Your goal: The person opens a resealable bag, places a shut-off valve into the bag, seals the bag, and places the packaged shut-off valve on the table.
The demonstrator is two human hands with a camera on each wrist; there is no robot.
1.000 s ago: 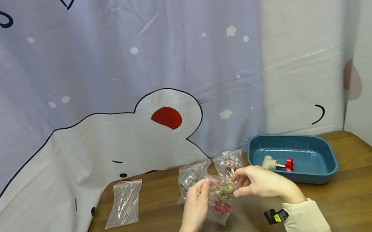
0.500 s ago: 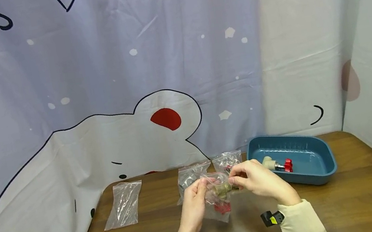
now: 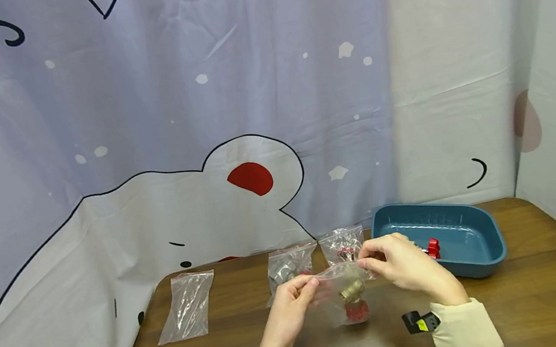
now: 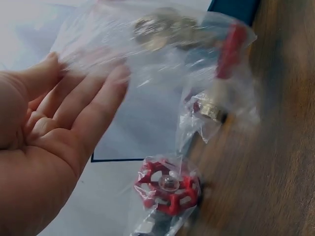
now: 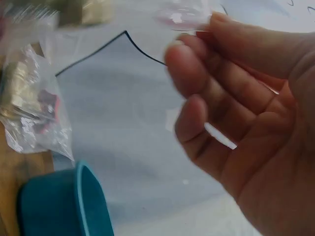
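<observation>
A clear zip bag [image 3: 333, 287] is stretched between the two hands above the table. Inside hangs a valve [image 3: 352, 291] with a brass body and a red handwheel at the lower end. My left hand [image 3: 290, 311] pinches the bag's upper left corner between thumb and fingers. The upper right corner is pinched by my right hand [image 3: 407, 268]. From the left wrist, the bagged valve [image 4: 160, 30] appears beyond the fingertips of the left hand [image 4: 64, 118]. In the right wrist view, thumb and forefinger of the right hand [image 5: 231, 93] meet at the plastic edge.
Behind the hands lie two more bags, one with grey and red parts [image 3: 283, 268], one with a red-handled part [image 3: 342, 242]. A blue tray [image 3: 475, 265] at the back right holds a red-handled valve [image 3: 433, 248]. A flat plastic bag [image 3: 187, 306] lies at left.
The bag was bunched up, with the right fingers at its opening and then at the brass body. Now it is drawn out between both hands, and the valve hangs lower and further right.
</observation>
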